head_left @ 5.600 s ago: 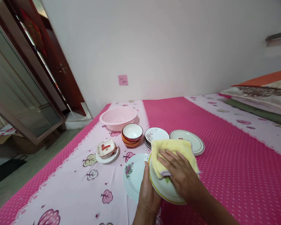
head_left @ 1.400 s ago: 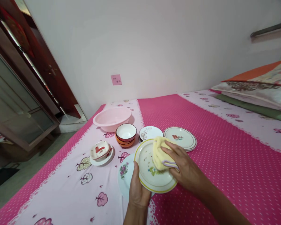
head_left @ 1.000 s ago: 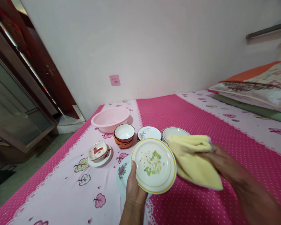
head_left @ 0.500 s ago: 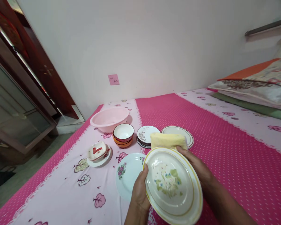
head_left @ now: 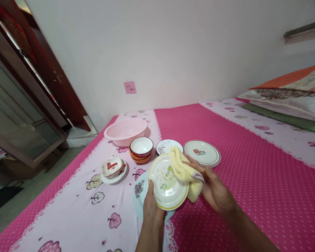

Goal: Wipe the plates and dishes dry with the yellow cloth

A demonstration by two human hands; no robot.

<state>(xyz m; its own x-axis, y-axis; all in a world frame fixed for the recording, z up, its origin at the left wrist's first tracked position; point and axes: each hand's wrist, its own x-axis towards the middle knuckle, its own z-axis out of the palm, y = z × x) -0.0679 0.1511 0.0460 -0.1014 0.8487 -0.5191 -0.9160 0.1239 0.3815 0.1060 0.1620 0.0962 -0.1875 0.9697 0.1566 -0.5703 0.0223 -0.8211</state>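
My left hand (head_left: 152,203) grips the lower left rim of a white plate (head_left: 160,175) with a yellow edge and a green leaf print, thumb on top. The plate is tilted toward me above the bed. A folded yellow towel (head_left: 183,168) with a purple edge lies against the plate's upper right face, and my right hand (head_left: 212,185) is closed on it from the right. Below the held plate, partly hidden, is a pale blue plate (head_left: 138,199) with purple flowers. Just behind sit a stack of small brown-patterned plates (head_left: 168,146) and an oval plate (head_left: 207,157) with a red print.
To the left are stacked bowls (head_left: 141,147), a square dish (head_left: 112,166) on a white saucer (head_left: 115,179), and a pink basin (head_left: 126,131). Pillows (head_left: 291,99) lie at the far right of the pink bedspread (head_left: 252,182). A white wall (head_left: 189,52) stands behind.
The held plate has moved up and left, away from me. My right hand has brought the towel from behind the plate onto its face, uncovering the oval plate.
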